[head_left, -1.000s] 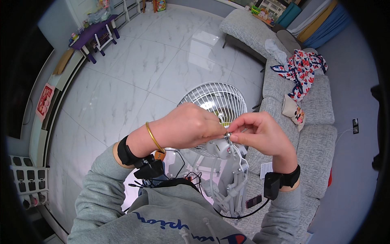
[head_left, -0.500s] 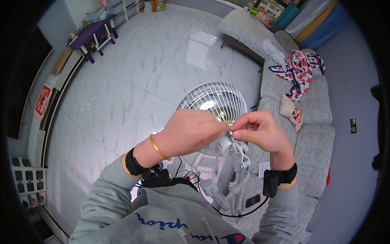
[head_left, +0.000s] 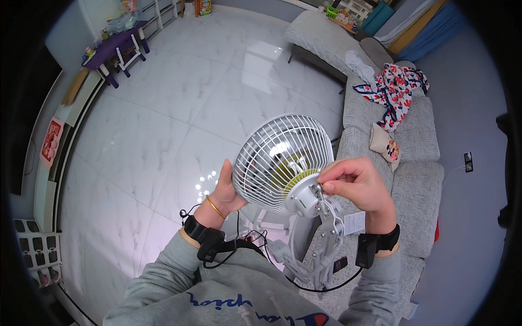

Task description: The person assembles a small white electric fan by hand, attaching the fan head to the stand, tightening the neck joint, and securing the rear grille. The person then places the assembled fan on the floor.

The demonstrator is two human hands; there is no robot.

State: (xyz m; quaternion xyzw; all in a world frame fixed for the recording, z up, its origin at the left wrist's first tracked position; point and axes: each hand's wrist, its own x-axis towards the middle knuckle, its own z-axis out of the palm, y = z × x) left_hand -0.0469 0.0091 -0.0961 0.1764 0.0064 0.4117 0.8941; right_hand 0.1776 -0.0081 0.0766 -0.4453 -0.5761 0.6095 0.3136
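Observation:
A round, white wire-caged head, like that of a lamp or fan, tilts in front of me. Its rear neck is ringed in yellow-green. My left hand holds the cage's left side, thumb up along the rim and fingers hidden behind it. At the neck joint, my right hand pinches thumb and forefinger together beside a small metal fitting; what lies between the fingertips is too small to make out. Below the joint runs a white jointed arm toward my lap.
A grey sofa with a patterned cloth, a cushion and a paper sheet lines the right. A phone lies by the jointed arm. Black cables hang near my waist. Far left stands a purple table.
My left hand has left the joint and now holds the cage's left side. The head shows more fully, with its neck turned toward me. My right hand stays pinched at the joint.

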